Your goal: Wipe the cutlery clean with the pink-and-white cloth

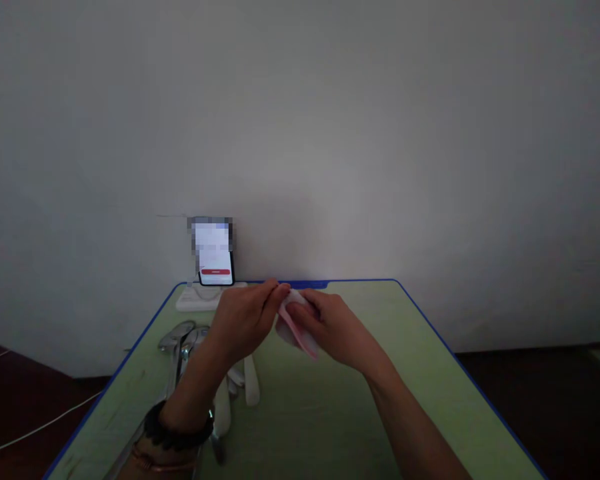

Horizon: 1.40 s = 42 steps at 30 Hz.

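A pink and white cloth (300, 333) is bunched in my right hand (330, 325), whose thumb presses on it above the table. Close against it, my left hand (247, 317) is closed, its fingertips meeting the cloth's upper left edge. What lies inside the left fingers is hidden. Below and beside my left forearm lies a pile of metal spoons (179, 335) and other utensils, partly covered by the arm. A white handle (251, 381) sticks out of the pile to the right.
The green table (330, 427) has a blue rim and stands against a grey wall. At its back left, a lit phone (215, 257) stands upright by a white power strip (195, 299). A white cable (45, 427) runs low on the left.
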Tool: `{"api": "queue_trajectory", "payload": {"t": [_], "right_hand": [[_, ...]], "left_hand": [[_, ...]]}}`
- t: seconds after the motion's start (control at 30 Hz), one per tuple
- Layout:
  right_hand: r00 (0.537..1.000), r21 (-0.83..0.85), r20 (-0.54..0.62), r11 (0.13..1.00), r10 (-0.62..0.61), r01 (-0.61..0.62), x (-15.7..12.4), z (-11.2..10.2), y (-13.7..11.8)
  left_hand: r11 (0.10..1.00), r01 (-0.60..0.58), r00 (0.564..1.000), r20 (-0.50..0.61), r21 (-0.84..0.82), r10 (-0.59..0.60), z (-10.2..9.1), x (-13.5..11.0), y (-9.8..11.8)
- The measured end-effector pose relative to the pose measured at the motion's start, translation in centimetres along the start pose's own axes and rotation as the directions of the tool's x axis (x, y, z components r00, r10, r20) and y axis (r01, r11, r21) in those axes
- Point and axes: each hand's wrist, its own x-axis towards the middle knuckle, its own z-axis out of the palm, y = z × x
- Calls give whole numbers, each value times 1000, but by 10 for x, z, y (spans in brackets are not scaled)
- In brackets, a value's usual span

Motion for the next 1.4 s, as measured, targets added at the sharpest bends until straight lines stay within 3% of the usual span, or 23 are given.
{"api": "queue_trajectory", "payload": {"t": [0.27,0.4,0.5,0.57,0.77,0.93,1.1,1.27,1.33,1.4], "right_hand": [[986,-75,166,997,-19,32,-9,-27,2],[963,-117,270,993,11,21,-14,-41,6],[948,-144,318,989,16,32,-17,-45,2],[947,-172,322,984,6,52,-17,-42,-3],[990,-276,144,960,-7,47,-13,-21,-13],[998,-343,33,937,-54,62,-8,-10,-18],[993,-349,59,930,-99,113,-8,-14,-13],[992,-229,101,968,-79,100,-16,-32,-1],[990,-188,124,977,-74,97,-19,-39,-1],[986,-157,150,982,-79,103,-21,-45,-4]], "left_hand": [[977,163,987,12,-135,-163,-11,1,-5],[970,129,976,200,-205,-88,-18,1,0],[941,113,922,387,-319,20,-23,-1,5],[930,131,900,434,-342,33,-25,-3,8],[974,41,942,333,-222,36,-18,-3,15],[965,125,966,249,-228,-66,-21,0,10],[897,265,949,259,-355,-178,-22,1,5],[816,365,918,321,-448,-234,-22,0,-1],[823,346,923,318,-451,-214,-24,-1,0],[866,269,954,243,-421,-177,-27,-3,4]]}}
